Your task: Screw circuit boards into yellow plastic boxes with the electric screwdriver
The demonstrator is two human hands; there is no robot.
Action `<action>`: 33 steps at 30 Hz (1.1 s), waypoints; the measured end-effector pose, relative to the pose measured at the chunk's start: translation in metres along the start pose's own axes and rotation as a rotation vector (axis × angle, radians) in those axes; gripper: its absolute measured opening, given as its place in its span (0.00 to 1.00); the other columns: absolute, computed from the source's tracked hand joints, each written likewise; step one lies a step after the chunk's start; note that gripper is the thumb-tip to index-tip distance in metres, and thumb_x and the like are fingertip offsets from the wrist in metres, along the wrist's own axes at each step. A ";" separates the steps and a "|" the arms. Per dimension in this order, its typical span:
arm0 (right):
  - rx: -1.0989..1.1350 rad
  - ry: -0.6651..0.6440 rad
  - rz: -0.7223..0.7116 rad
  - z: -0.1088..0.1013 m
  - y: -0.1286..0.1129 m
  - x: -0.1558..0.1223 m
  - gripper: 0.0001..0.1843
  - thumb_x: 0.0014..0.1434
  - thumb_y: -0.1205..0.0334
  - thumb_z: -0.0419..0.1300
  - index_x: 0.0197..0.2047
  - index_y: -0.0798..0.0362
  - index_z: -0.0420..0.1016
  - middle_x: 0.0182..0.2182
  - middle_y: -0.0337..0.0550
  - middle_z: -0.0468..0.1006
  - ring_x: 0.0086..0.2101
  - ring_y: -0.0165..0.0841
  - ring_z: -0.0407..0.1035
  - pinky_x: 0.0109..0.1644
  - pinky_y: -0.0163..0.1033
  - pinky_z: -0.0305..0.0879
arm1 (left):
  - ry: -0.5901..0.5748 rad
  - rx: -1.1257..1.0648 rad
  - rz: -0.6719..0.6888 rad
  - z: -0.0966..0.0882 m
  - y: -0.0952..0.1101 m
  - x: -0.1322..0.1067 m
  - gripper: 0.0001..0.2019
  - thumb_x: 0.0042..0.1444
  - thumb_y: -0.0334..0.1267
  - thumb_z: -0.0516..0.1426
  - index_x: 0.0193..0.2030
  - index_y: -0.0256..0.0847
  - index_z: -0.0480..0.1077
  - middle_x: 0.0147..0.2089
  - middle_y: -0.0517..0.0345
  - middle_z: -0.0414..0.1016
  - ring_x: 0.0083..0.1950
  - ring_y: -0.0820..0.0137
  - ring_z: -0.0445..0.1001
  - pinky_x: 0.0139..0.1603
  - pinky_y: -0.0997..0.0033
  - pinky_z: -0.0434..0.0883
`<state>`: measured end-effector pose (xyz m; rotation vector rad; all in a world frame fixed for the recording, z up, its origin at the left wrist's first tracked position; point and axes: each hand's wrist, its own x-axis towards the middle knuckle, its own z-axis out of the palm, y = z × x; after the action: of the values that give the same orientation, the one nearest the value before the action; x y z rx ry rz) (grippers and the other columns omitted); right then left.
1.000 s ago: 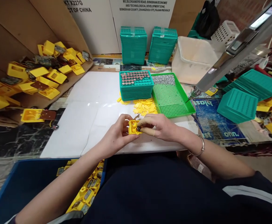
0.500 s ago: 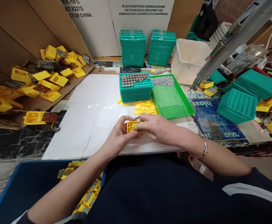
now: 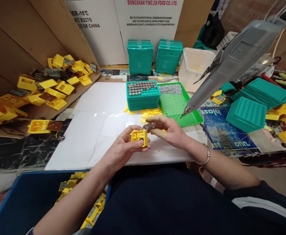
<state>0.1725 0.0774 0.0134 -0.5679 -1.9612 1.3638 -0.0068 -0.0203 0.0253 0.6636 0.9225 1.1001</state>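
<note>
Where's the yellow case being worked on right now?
Head view, just below centre: the yellow case is in the left hand, just below and left of the thin flat part in the right hand.

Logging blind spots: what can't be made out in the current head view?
In the head view:
Yellow case: lower part, partly covered by the left hand.
Thin part: partly covered by the right hand; any markings too small.
Blue bin: near end, cut off by the bottom edge; part of its inside, behind the left forearm.
White tub: right side, behind the power screwdriver.
</note>
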 end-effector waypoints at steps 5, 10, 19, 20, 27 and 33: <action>-0.280 0.160 -0.235 0.006 -0.005 -0.008 0.15 0.58 0.68 0.60 0.50 0.53 0.72 0.39 0.42 0.82 0.37 0.29 0.79 0.43 0.34 0.77 | 0.176 0.103 0.098 0.004 -0.010 0.007 0.14 0.52 0.38 0.65 0.44 0.43 0.68 0.41 0.59 0.78 0.39 0.68 0.79 0.39 0.70 0.75; -0.565 0.187 -0.531 0.013 -0.010 -0.020 0.16 0.58 0.71 0.61 0.49 0.52 0.70 0.38 0.40 0.83 0.36 0.26 0.78 0.41 0.29 0.76 | 0.229 0.023 0.162 0.007 -0.010 0.010 0.13 0.54 0.37 0.63 0.45 0.42 0.69 0.42 0.57 0.79 0.43 0.68 0.78 0.44 0.70 0.74; -0.816 0.104 -0.764 0.008 -0.008 -0.028 0.08 0.61 0.70 0.58 0.45 0.55 0.72 0.38 0.43 0.83 0.38 0.28 0.78 0.41 0.31 0.76 | 0.115 -0.001 0.130 0.004 -0.007 0.005 0.16 0.56 0.37 0.62 0.51 0.41 0.67 0.42 0.53 0.80 0.47 0.65 0.78 0.49 0.67 0.73; -0.842 0.091 -0.792 0.008 -0.009 -0.029 0.08 0.61 0.70 0.58 0.44 0.55 0.72 0.38 0.44 0.83 0.38 0.28 0.78 0.40 0.32 0.76 | 0.119 0.017 0.141 0.005 -0.008 0.006 0.17 0.56 0.37 0.62 0.51 0.42 0.67 0.42 0.54 0.80 0.47 0.65 0.78 0.48 0.67 0.73; -0.835 -0.030 -0.645 0.009 -0.022 -0.024 0.09 0.63 0.70 0.54 0.46 0.56 0.73 0.34 0.44 0.81 0.35 0.28 0.75 0.36 0.33 0.72 | 0.136 0.167 0.217 0.006 -0.018 0.007 0.12 0.54 0.34 0.62 0.46 0.42 0.72 0.39 0.59 0.77 0.40 0.72 0.75 0.41 0.75 0.72; -0.730 -0.128 -0.337 0.007 -0.028 -0.009 0.11 0.66 0.63 0.52 0.44 0.56 0.75 0.33 0.45 0.77 0.34 0.29 0.71 0.37 0.33 0.68 | 0.019 -0.061 0.067 0.006 -0.013 0.009 0.15 0.54 0.31 0.57 0.48 0.42 0.74 0.47 0.55 0.75 0.47 0.65 0.73 0.48 0.62 0.74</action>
<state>0.1743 0.0566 0.0358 -0.4413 -2.5140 0.4626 0.0056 -0.0162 0.0148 0.6389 0.8852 1.1914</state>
